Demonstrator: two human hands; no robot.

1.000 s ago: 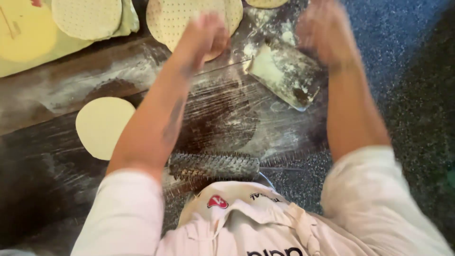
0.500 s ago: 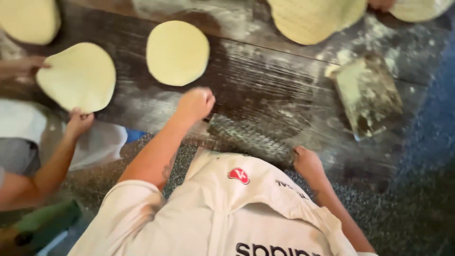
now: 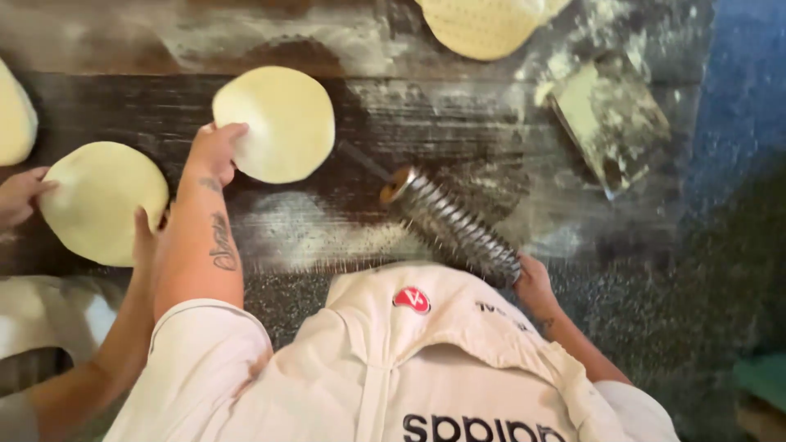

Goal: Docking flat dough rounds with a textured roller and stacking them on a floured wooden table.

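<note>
My left hand (image 3: 214, 150) lies flat, fingers touching the round dough disc (image 3: 274, 123) on the floured table (image 3: 458, 131). Just right of that disc, my right hand (image 3: 534, 284) is clamped on the spiked roller (image 3: 452, 225).

Three plain dough rounds (image 3: 274, 123), maybe two perforated rounds (image 3: 483, 24); one spiked roller (image 3: 454, 225); one scraper (image 3: 610, 123).

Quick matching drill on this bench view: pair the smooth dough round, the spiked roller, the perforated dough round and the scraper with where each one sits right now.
Things:
1. smooth dough round
2. spiked roller
3. perforated dough round
4. floury scraper

Places:
A. top edge of the view
B. in the right hand
C. under the left hand fingertips
D. lying alone at the right of the table

Pairs: 1-C, 2-B, 3-A, 4-D
</note>
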